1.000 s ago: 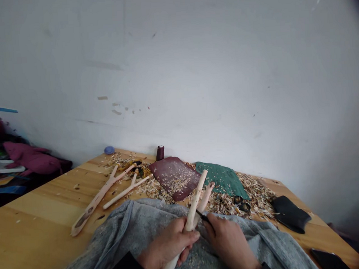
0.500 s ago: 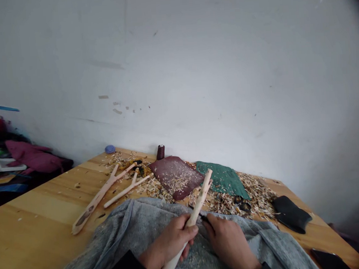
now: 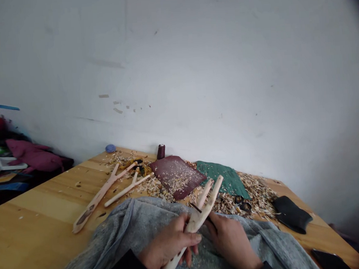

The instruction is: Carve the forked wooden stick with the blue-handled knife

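Note:
A pale, peeled forked stick (image 3: 198, 220) slants up and to the right over a grey cloth (image 3: 136, 223). My left hand (image 3: 174, 241) is wrapped round its shaft just below the fork. Closed round a thin dark tool, my right hand (image 3: 231, 239) is close to the right side of the fork. The tool's slim tip (image 3: 196, 207) shows at the gap between the two prongs. Most of the tool is hidden by my fingers and the wood.
Two more forked sticks (image 3: 100, 195) (image 3: 129, 189) lie left on the wooden table (image 3: 35, 226). Behind are a maroon cloth (image 3: 177, 171), green cloth (image 3: 228, 178), thread spool (image 3: 161, 151) and wood shavings (image 3: 259, 192). A black piece (image 3: 291, 213) and dark phone-like object (image 3: 329, 259) lie right.
The stick has turned in my left hand, so both prongs now show spread apart. The tool's tip has come into view at the fork. My right hand has moved slightly.

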`<move>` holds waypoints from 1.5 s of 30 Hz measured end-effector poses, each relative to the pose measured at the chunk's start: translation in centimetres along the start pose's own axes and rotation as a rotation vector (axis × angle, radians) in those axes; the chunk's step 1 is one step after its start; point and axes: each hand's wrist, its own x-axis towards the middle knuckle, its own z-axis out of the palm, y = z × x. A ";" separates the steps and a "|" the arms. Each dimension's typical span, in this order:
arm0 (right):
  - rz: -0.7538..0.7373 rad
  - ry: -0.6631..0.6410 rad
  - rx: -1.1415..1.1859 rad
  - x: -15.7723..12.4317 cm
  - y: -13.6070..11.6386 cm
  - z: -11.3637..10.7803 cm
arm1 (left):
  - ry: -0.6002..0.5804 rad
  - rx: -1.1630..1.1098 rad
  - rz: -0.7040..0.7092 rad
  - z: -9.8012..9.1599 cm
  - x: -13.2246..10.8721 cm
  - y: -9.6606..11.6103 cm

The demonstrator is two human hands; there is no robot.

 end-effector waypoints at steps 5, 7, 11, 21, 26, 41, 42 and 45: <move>0.254 0.043 -0.190 0.7 2.1 -0.3 | -0.012 0.058 -0.035 0.1 0.0 -0.1; 0.176 -0.001 -0.167 0.5 1.4 -0.1 | 0.016 0.076 -0.052 0.2 0.1 -0.1; -0.070 -0.088 -0.044 -0.3 -0.8 0.6 | 0.111 0.090 -0.076 0.3 0.4 -0.1; 0.229 -0.007 -0.166 0.6 1.7 0.2 | 0.032 0.065 -0.024 0.1 0.3 -0.3; -0.061 -0.062 0.000 -0.3 -0.4 1.0 | 0.068 0.091 -0.055 0.2 0.3 -0.1; -0.052 -0.077 -0.008 -0.2 -0.2 1.0 | 0.070 0.118 -0.055 0.2 0.2 0.0; -0.070 -0.081 0.008 -0.2 -0.4 1.0 | 0.075 0.128 -0.054 0.2 0.2 0.1; 0.013 -0.037 -0.029 0.0 0.3 0.5 | 0.066 0.135 -0.054 0.2 0.3 0.0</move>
